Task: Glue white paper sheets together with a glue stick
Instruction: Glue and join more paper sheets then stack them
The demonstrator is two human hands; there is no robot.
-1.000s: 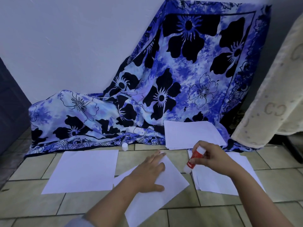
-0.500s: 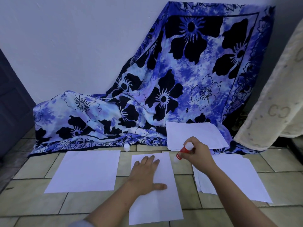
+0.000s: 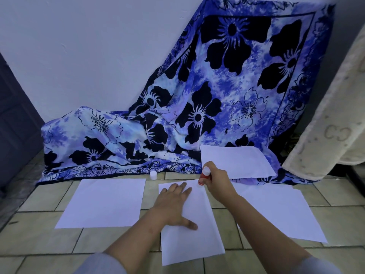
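Observation:
A white paper sheet [image 3: 197, 238] lies on the tiled floor in front of me, long side pointing away. My left hand [image 3: 174, 204] presses flat on it, fingers spread. My right hand [image 3: 218, 180] grips a red and white glue stick [image 3: 204, 176], tip down on the sheet's far right corner. Another white sheet [image 3: 102, 202] lies to the left. A stack of sheets [image 3: 284, 210] lies to the right, and one more pile [image 3: 235, 161] rests on the cloth's edge behind my right hand. The small white glue cap [image 3: 153, 175] stands by the cloth.
A blue floral cloth [image 3: 227, 99] hangs down the white wall and spreads over the floor behind the sheets. A cream patterned fabric [image 3: 335, 115] hangs at the right. A dark door [image 3: 13, 123] stands at the left.
The middle sheet was turned from a slanted position to straight under my left hand. My right hand carried the glue stick from beside the sheet's right edge to its far right corner.

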